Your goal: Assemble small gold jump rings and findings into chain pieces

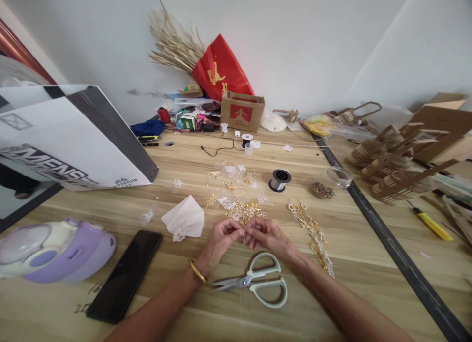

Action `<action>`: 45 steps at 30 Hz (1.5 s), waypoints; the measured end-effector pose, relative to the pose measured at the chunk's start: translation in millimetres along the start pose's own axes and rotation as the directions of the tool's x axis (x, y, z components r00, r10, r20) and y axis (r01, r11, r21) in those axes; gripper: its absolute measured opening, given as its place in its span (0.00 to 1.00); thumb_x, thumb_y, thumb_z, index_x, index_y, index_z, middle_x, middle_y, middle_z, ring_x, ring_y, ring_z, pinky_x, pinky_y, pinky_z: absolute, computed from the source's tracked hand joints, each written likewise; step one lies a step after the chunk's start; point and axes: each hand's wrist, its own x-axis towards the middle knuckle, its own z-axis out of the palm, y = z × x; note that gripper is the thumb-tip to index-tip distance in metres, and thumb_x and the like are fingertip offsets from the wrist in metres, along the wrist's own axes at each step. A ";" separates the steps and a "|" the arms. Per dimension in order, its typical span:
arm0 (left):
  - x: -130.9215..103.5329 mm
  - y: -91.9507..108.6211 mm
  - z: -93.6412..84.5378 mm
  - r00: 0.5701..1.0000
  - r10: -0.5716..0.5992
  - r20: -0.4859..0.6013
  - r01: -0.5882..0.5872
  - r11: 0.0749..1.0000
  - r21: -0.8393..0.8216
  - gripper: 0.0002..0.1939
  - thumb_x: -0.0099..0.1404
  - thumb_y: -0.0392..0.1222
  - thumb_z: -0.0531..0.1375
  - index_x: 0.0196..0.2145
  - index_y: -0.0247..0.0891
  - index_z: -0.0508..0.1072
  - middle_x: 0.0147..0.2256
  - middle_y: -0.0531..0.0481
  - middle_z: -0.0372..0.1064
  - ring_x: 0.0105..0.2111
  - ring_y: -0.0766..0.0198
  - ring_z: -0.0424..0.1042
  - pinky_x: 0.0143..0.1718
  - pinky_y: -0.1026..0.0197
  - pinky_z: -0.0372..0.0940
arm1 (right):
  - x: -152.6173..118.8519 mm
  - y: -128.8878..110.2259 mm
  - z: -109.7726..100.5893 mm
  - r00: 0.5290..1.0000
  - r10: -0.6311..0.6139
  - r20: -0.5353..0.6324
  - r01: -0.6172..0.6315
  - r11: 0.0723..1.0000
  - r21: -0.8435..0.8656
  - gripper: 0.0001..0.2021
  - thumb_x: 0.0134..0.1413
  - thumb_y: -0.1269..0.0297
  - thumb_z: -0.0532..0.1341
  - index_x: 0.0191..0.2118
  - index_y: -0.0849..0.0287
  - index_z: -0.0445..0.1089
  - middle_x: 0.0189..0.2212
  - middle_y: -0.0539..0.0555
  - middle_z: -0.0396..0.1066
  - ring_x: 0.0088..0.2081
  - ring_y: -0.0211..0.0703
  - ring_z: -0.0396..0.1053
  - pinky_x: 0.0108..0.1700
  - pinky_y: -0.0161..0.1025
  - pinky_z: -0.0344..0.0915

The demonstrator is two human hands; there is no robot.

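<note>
My left hand (224, 238), with a gold bangle (197, 271) at its wrist, is closed in a pinch. My right hand (266, 234) pinches right beside it, fingertips nearly touching. Something tiny shows between them, too small to name. Just beyond the fingertips lies a pile of small gold and silver findings (248, 212). Scissors (254, 280) with pale green handles rest on the table below my hands, blades pointing left. Gold and silver chains (313, 234) lie to the right. A crumpled white tissue (184, 218) is left of my left hand.
A wire spool (279, 180) and a jar of beads (332, 183) stand beyond the chains. At left are a black phone (125, 275), a purple device (70, 253) and a large white box (70, 140). Woven baskets (394, 165) and a yellow-handled tool (433, 224) sit at right.
</note>
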 end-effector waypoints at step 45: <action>-0.8 3.7 -1.2 1.000 -0.022 -0.022 0.023 0.999 0.036 0.08 0.52 0.41 0.63 0.24 0.33 0.69 0.23 0.53 0.66 0.27 0.67 0.64 0.32 0.65 0.59 | 0.0 3.7 -4.9 0.999 -0.003 0.054 0.003 1.000 0.001 0.16 0.51 0.51 0.62 0.31 0.61 0.64 0.22 0.47 0.64 0.22 0.31 0.61 0.25 0.31 0.59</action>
